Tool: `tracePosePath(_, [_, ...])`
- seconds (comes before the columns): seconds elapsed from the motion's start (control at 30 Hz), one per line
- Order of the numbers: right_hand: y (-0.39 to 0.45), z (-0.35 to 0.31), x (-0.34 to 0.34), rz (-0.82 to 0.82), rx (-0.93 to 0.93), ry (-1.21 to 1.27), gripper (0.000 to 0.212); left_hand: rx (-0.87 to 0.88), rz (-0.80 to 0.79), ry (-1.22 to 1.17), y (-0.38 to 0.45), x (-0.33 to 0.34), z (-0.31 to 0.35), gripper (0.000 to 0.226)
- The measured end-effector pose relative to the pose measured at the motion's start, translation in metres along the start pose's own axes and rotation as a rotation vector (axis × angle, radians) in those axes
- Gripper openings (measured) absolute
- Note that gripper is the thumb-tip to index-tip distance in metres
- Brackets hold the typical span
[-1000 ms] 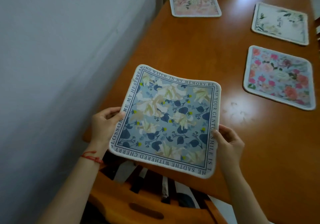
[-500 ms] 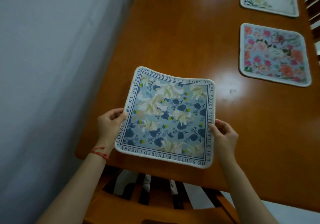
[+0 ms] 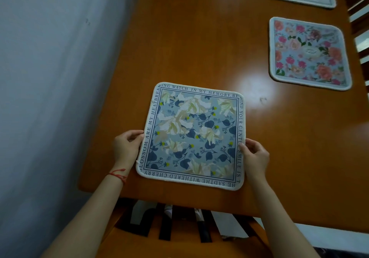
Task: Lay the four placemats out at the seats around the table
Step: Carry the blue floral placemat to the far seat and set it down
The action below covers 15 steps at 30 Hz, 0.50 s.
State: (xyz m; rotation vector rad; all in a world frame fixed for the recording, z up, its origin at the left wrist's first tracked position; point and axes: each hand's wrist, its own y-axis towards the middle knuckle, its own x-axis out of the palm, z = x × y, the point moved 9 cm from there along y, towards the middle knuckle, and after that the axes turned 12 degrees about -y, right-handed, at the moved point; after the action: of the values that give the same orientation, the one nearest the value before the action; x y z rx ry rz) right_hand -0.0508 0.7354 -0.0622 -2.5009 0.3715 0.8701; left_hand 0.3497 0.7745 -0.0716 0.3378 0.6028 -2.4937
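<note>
The blue floral placemat (image 3: 192, 136) has come down from mid-air and now lies flat on the table (image 3: 199, 48) at my seat. My left hand (image 3: 125, 148) and right hand (image 3: 256, 156) still pinch its side edges; three other mats already lie out.

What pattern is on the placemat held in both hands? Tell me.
Grey-blue placemat: cream flowers, navy leaves, lettered border, cream edging. Head view.

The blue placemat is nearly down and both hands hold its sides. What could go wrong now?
1. The blue placemat sits close to the table's near edge; it might end up overhanging.
2. The left hand and right hand pinch its sides, so releasing unevenly could leave it skewed against the rose placemat.
</note>
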Motion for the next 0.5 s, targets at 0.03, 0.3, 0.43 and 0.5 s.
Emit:
tracePosePath(0.03, [0.001, 0.001, 0.0, 0.001, -0.002, -0.013, 0.018, 0.016, -0.003, 0.019, 0.001, 0.0, 0.001, 0.015])
tracePosePath(0.3, [0.003, -0.003, -0.005, 0.029, -0.066, -0.139, 0.024, 0.067, -0.034, 0.076, 0.002, 0.009, 0.008, 0.021])
tracePosePath(0.43, [0.004, -0.003, -0.01, 0.07, -0.085, -0.197, 0.027, 0.06, -0.042, 0.096, 0.002, 0.01, 0.008, 0.021])
tracePosePath(0.5, [0.004, -0.003, -0.011, 0.074, -0.091, -0.212, 0.026, 0.059, -0.045, 0.097, 0.001, 0.011, 0.008, 0.02])
